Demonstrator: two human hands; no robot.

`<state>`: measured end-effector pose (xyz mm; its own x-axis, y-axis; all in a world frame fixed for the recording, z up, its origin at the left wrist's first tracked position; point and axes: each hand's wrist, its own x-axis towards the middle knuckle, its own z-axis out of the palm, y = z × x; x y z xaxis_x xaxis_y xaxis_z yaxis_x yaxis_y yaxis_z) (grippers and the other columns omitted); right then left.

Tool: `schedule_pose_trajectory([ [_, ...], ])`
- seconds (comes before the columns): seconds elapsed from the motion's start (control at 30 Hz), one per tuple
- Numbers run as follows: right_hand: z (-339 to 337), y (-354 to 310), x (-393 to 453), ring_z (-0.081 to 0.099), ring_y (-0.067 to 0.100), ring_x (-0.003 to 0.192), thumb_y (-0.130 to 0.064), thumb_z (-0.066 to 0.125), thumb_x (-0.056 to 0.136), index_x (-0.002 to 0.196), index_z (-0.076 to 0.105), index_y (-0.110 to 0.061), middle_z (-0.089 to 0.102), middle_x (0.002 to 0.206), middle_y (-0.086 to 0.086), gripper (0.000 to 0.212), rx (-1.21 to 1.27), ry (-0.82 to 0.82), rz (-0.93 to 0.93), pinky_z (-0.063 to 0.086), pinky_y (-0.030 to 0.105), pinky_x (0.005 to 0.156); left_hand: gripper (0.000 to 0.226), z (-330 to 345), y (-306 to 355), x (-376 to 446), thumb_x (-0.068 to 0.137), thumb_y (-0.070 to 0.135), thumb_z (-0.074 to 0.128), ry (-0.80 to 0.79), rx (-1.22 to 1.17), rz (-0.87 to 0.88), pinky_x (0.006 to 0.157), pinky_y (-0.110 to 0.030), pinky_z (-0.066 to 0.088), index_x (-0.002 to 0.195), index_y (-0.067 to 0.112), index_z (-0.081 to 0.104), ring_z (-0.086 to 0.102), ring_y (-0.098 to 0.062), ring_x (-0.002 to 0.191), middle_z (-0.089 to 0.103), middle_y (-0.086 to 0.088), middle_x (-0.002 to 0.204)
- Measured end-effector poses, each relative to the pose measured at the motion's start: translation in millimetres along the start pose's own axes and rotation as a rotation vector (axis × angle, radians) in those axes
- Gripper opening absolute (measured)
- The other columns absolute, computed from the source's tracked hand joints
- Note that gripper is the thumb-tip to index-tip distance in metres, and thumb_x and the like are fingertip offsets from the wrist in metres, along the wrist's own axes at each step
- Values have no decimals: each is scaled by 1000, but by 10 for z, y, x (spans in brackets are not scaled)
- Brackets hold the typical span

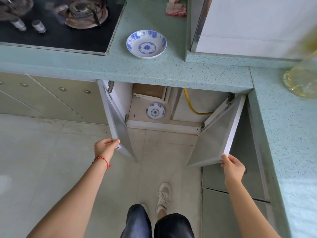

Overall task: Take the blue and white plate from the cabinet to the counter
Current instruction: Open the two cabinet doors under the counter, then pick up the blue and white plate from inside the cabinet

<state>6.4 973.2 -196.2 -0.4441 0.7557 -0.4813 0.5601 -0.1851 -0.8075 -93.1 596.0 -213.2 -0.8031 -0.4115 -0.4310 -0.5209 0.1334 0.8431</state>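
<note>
A blue and white plate (146, 44) sits on the green speckled counter (154, 69), right of the stove. A second, smaller-looking blue and white plate (155, 111) lies on the floor of the open cabinet (149, 122) below. My left hand (106, 146) grips the lower corner of the left cabinet door (115, 117). My right hand (233, 166) holds the lower corner of the right cabinet door (221, 133). Both doors stand swung wide open.
A black gas stove (56, 23) fills the counter's left. A red and white cloth (175, 8) lies at the back. A yellow hose (192, 105) and a brown box (148, 91) are inside the cabinet. A clear yellowish bottle (301, 79) stands on the right counter.
</note>
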Motion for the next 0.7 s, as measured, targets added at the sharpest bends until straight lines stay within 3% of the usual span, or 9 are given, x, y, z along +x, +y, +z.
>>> schedule_pose_trajectory([
  [0.1, -77, 61, 11, 54, 10, 62, -13, 63, 81, 98, 64, -4, 59, 68, 1, 19, 39, 49, 13, 46, 19, 65, 2, -228, -28, -2, 75, 3, 66, 15, 39, 14, 43, -2, 41, 76, 1, 65, 53, 7, 37, 59, 19, 34],
  [0.23, -145, 135, 20, 57, 8, 63, -10, 62, 81, 104, 62, 0, 61, 69, 1, 25, 75, 72, 29, 53, 13, 63, 10, -502, -70, 52, 74, 8, 69, 61, 129, 13, 58, -17, 44, 82, 3, 67, 50, 14, 38, 62, 19, 39],
  [0.33, -165, 166, 7, 59, 8, 64, -12, 62, 81, 104, 63, -2, 61, 68, 1, 25, 61, 83, 35, 52, 20, 72, 2, -629, -44, 58, 74, 10, 68, 64, 225, 37, 59, -17, 44, 73, 10, 66, 53, 13, 46, 51, 34, 33],
  [0.4, -166, 159, -3, 58, 9, 64, -12, 61, 81, 104, 63, -2, 61, 67, 1, 25, 36, 100, 34, 52, 29, 80, 16, -707, -35, 54, 74, 8, 66, 86, 270, 85, 52, -6, 40, 61, 15, 61, 53, 13, 48, 54, 30, 34],
  [0.43, -171, 154, -8, 58, 9, 63, -12, 61, 80, 103, 63, -1, 60, 66, 1, 25, 31, 116, 36, 51, 32, 83, 19, -743, -31, 49, 74, 7, 65, 98, 289, 111, 50, -7, 39, 58, 13, 60, 52, 12, 47, 62, 21, 40],
  [0.5, -190, 173, -19, 58, 9, 62, -10, 60, 79, 103, 63, -2, 60, 64, 0, 26, 46, 154, 54, 50, 32, 84, 17, -819, -50, 48, 74, 1, 62, 121, 368, 157, 50, -20, 36, 57, 5, 60, 56, -11, 55, 69, -7, 60],
  [0.57, -209, 244, -47, 58, 9, 62, -10, 59, 80, 106, 61, -1, 59, 64, 0, 28, 71, 183, 84, 55, 21, 71, 22, -875, -59, 28, 71, -6, 57, 154, 477, 223, 50, -30, 34, 52, 4, 52, 52, -33, 61, 61, -24, 59],
  [0.63, -192, 327, -144, 59, 12, 62, -14, 60, 81, 108, 59, 2, 60, 65, 3, 31, 72, 179, 110, 52, 11, 58, 5, -907, -42, -30, 70, -10, 56, 181, 581, 267, 64, -44, 45, 72, -6, 59, 56, -47, 81, 61, -34, 84],
  [0.7, -119, 398, -308, 62, 22, 70, -18, 59, 81, 100, 61, 5, 63, 72, 9, 29, -9, 126, 95, 55, 28, 77, 30, -900, -53, -125, 70, -7, 62, 139, 664, 367, 81, -51, 46, 100, -7, 61, 57, -46, 99, 61, -31, 109],
])
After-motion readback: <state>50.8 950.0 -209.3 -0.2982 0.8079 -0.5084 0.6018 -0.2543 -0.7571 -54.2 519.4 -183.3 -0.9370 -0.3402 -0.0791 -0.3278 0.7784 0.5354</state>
